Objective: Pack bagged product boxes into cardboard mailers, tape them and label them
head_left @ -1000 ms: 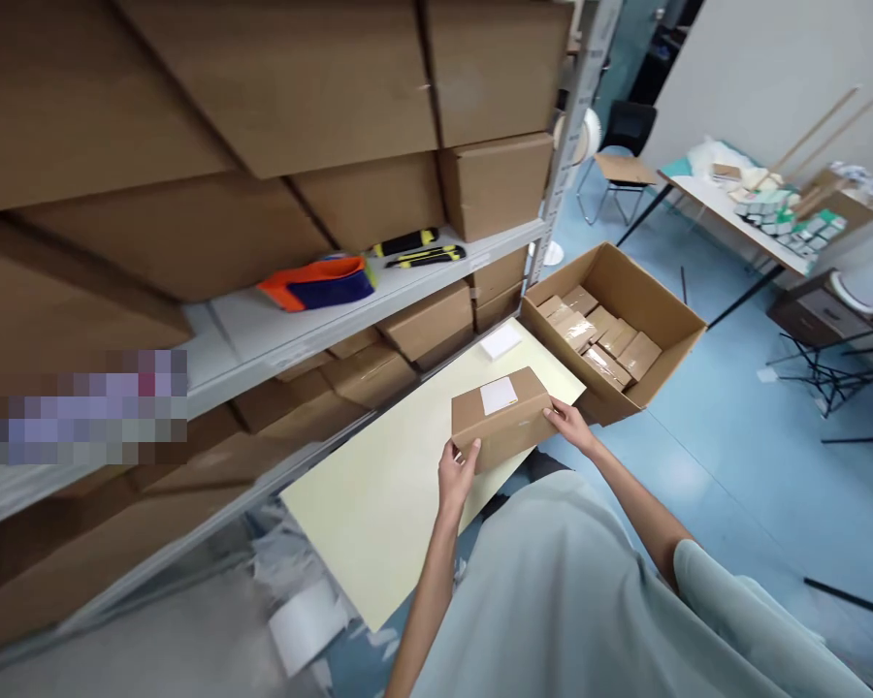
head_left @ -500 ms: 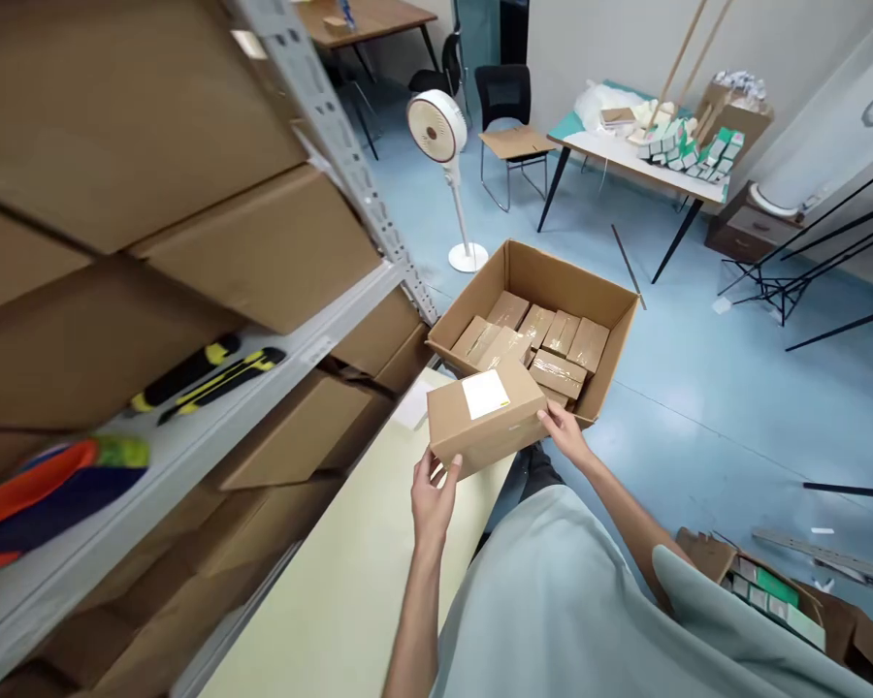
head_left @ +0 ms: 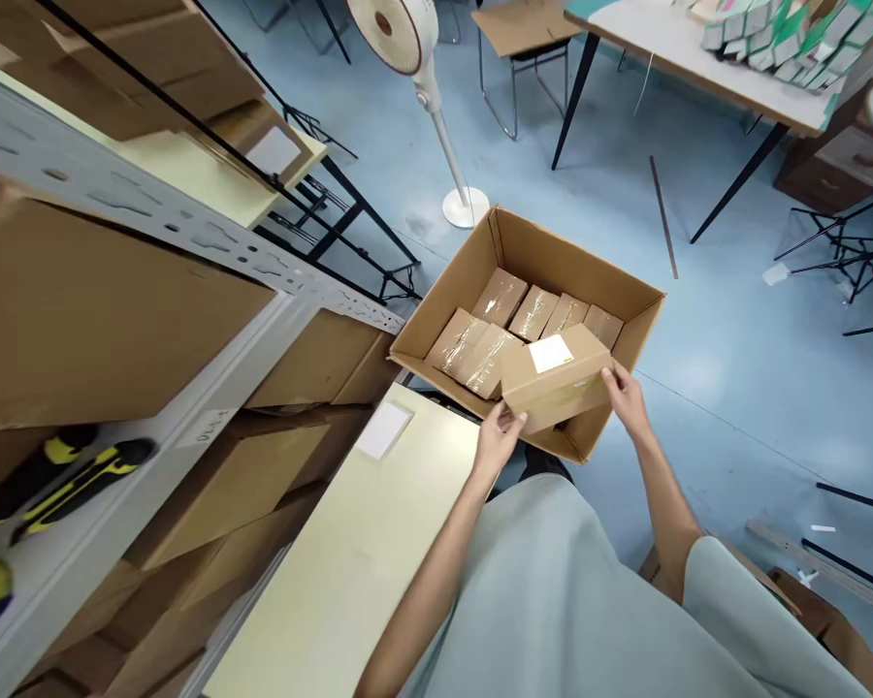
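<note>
A small brown cardboard box (head_left: 553, 383) with a white label on top is held between my two hands, tilted over the near right part of a large open carton (head_left: 436, 291). My left hand (head_left: 500, 441) grips its near left lower corner, thumb and fingers closed on it. On the opposite end, my right hand (head_left: 626, 393) clasps the right edge. Inside the carton lie several similar taped small boxes (head_left: 472, 354); the held box hides part of them.
A pale yellow tabletop (head_left: 335, 562) with a white pad (head_left: 384, 429) adjoins the carton. To the left, a metal shelf (head_left: 210, 388) bears cartons and yellow-black utility knives (head_left: 80, 485). A white fan (head_left: 436, 107) stands beyond, and a white table (head_left: 669, 34) is at the back right.
Both hands have carried the small box from above the yellow tabletop to the right, over the large carton. The view has tilted downward and shifted.
</note>
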Motion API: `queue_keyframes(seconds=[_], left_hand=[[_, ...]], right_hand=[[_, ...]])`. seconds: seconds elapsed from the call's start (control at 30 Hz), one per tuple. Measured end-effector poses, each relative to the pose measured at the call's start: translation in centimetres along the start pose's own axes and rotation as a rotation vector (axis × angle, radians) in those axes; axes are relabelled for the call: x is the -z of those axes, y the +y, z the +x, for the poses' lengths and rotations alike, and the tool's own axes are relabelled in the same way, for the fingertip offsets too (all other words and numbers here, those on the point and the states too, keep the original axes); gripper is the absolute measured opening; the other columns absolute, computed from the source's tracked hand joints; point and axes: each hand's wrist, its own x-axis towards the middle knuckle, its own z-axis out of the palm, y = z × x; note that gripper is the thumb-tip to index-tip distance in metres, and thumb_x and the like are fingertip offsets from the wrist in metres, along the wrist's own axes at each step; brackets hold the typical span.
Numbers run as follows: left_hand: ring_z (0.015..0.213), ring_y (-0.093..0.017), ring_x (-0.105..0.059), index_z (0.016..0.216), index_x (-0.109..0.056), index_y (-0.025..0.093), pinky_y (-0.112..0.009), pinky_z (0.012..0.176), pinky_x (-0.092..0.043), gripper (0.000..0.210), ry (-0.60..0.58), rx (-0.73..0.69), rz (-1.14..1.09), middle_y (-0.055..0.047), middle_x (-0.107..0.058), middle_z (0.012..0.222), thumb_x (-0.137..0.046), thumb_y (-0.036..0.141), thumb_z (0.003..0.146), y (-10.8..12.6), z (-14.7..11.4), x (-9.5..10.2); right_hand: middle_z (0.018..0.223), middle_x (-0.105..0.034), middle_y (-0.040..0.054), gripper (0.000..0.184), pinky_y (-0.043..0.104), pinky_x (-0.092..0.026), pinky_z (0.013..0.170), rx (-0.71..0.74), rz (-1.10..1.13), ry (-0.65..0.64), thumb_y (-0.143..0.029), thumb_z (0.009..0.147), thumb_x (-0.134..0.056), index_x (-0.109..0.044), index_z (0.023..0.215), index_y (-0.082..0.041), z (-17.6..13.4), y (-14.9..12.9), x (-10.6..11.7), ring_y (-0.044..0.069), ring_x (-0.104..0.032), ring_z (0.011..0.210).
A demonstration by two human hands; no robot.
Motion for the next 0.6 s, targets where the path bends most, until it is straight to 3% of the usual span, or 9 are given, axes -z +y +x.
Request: queue_keyframes(seconds=[0.13, 0.2, 0.3, 0.43, 0.6], left_hand=[[0.131, -0.030, -0.070, 0.111, -0.077, 0.019, -0.049, 0.120, -0.050, 0.034, -0.025, 0.330, -0.223, -0.015, -0.078, 0.133, -0.087, 0.038, 0.085, -2.2, 2.0, -3.4], [0.129, -0.026, -0.071, 0.100, -0.076, 0.018, -0.045, 0.121, -0.049, 0.022, 0.020, 0.512, -0.344, -0.014, -0.080, 0.128, -0.086, 0.031, 0.086, -3.7, 2.6, -4.3], [0.117, -0.023, -0.075, 0.091, -0.074, 0.017, -0.040, 0.119, -0.051, 0.015, 0.127, 0.683, -0.454, -0.014, -0.082, 0.112, -0.086, 0.021, 0.082, -5.9, 3.7, -4.7], [0.114, -0.023, -0.075, 0.097, -0.076, 0.017, -0.040, 0.120, -0.050, 0.018, 0.228, 0.699, -0.498, -0.013, -0.082, 0.109, -0.083, 0.019, 0.080, -7.4, 5.6, -3.8], [0.123, -0.025, -0.073, 0.107, -0.076, 0.018, -0.045, 0.123, -0.046, 0.027, 0.303, 0.653, -0.507, -0.013, -0.082, 0.120, -0.082, 0.024, 0.081, -8.1, 7.8, -2.3]], right_hand=[[0.155, -0.066, 0.0110, 0.067, 0.055, -0.048, 0.121, -0.075, -0.321, -0.076, -0.065, 0.107, -0.044, -0.059, 0.159, -0.025, 3.8, 1.6, 1.2, 0.036, -0.061, 0.143], [0.146, -0.072, 0.0136, 0.060, 0.053, -0.051, 0.115, -0.145, -0.487, -0.181, -0.058, 0.108, -0.045, -0.063, 0.154, -0.023, 6.1, 2.4, 0.2, 0.038, -0.065, 0.135], [0.133, -0.078, 0.0158, 0.050, 0.048, -0.053, 0.110, -0.227, -0.655, -0.358, -0.046, 0.107, -0.049, -0.071, 0.143, -0.020, 9.4, 3.6, -3.2, 0.038, -0.070, 0.127], [0.135, -0.077, 0.0176, 0.047, 0.042, -0.052, 0.110, -0.158, -0.681, -0.493, -0.039, 0.105, -0.049, -0.071, 0.141, -0.017, 12.5, 5.1, -8.7, 0.035, -0.069, 0.127], [0.130, -0.079, 0.0181, 0.052, 0.040, -0.050, 0.112, -0.136, -0.566, -0.548, -0.042, 0.104, -0.049, -0.068, 0.142, -0.012, 14.4, 6.9, -13.8, 0.031, -0.070, 0.122]])
